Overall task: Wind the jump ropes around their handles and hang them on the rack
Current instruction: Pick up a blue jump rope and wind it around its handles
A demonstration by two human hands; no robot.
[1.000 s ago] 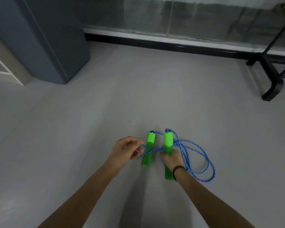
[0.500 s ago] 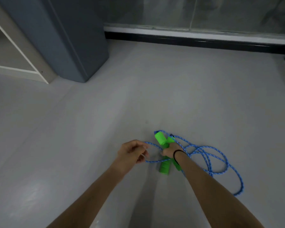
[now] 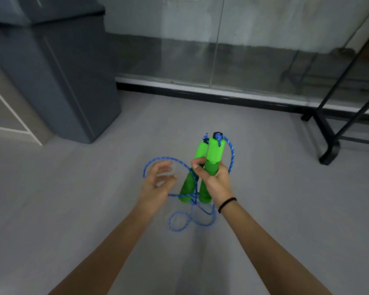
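I have the right hand [image 3: 214,182] gripping both green handles [image 3: 214,154] around their middles, fingers curled round them and the thumb across the front. The pair is held up in the air over the grey floor [image 3: 73,209], roughly upright. The black-capped tops sit close together and point away from me, and the lower ends splay slightly apart below the hand. The blue rope [image 3: 232,154] leaves the caps, bows out on the right side of the handles and drops behind the right hand. More of it crosses the lower ends of the handles in a tangle and hangs beneath them in a couple of loose loops. Another loop arcs out to the left and over the left hand [image 3: 158,182], which sits just beside the handles. That hand's fingers are spread and relaxed, clasping nothing that I can make out. It is motion-blurred, so I cannot tell whether the rope actually touches it. A black wristband [image 3: 227,203] circles the right wrist. The black rack [image 3: 330,145] stands on the floor at the right edge, well apart from the hands, with its foot near the base of the glass wall [image 3: 264,50] that runs along the far side. A dark grey bin [image 3: 73,81] stands at the far left.
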